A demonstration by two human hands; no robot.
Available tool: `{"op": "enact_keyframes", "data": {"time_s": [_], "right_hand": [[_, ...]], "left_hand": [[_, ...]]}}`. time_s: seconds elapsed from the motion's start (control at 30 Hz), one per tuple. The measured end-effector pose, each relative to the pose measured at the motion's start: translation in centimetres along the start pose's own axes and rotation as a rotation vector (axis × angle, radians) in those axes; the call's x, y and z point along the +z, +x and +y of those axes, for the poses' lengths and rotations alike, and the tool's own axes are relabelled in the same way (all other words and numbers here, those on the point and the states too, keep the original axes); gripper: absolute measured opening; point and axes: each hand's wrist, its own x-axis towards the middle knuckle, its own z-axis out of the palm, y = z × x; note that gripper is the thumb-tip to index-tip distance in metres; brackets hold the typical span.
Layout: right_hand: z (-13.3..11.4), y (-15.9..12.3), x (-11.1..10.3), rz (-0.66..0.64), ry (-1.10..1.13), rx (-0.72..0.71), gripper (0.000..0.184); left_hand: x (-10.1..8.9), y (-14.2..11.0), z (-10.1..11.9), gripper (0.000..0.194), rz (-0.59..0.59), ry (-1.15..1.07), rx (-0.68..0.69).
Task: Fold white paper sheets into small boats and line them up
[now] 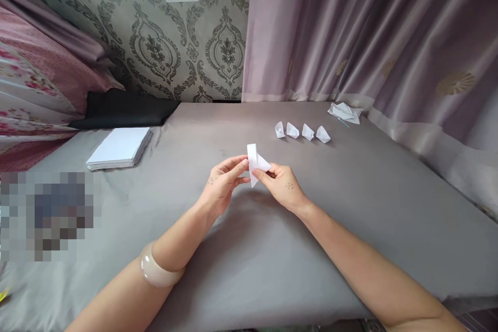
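A small white piece of folded paper (256, 162) is held up above the grey cloth-covered surface (249, 264), near its middle. My left hand (222, 185) pinches the paper's left side with fingertips closed. My right hand (282, 185) grips the paper's right and lower edge, fingers closed on it. A pale bangle (155, 271) sits on my left forearm. Farther back and to the right lies a row of several small folded white paper pieces (302, 131).
A stack of white paper sheets (120, 147) lies at the left. A dark cloth (122, 108) is behind it by the patterned wall. Crumpled white paper scraps (345, 112) lie at the back right near the mauve curtain (369, 36). A blurred patch covers the left foreground.
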Motion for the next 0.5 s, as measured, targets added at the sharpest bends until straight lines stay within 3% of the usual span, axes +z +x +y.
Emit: {"op": "enact_keyframes", "data": {"time_s": [0.13, 0.2, 0.27, 0.37, 0.43, 0.5], "right_hand": [[0.0, -0.2, 0.2, -0.068, -0.037, -0.014, 0.031], [0.0, -0.2, 0.1, -0.029, -0.106, -0.039, 0.035], [-0.1, -0.2, 0.1, 0.109, -0.207, -0.140, 0.035], [-0.3, -0.5, 0.2, 0.322, -0.354, -0.390, 0.018], [-0.3, -0.7, 0.3, 0.327, -0.419, -0.515, 0.006], [-0.3, -0.9, 0.4, 0.293, -0.467, -0.578, 0.007]], "left_hand": [[-0.2, 0.0, 0.3, 0.025, 0.022, 0.028, 0.010], [-0.1, 0.0, 0.2, 0.025, 0.045, 0.056, 0.030], [0.1, -0.1, 0.0, 0.025, 0.076, 0.075, 0.058], [0.3, -0.2, -0.5, 0.027, 0.113, 0.084, 0.076], [0.4, -0.3, -0.9, 0.027, 0.121, 0.070, 0.078], [0.6, -0.5, -1.1, 0.029, 0.121, 0.067, 0.079]]}}
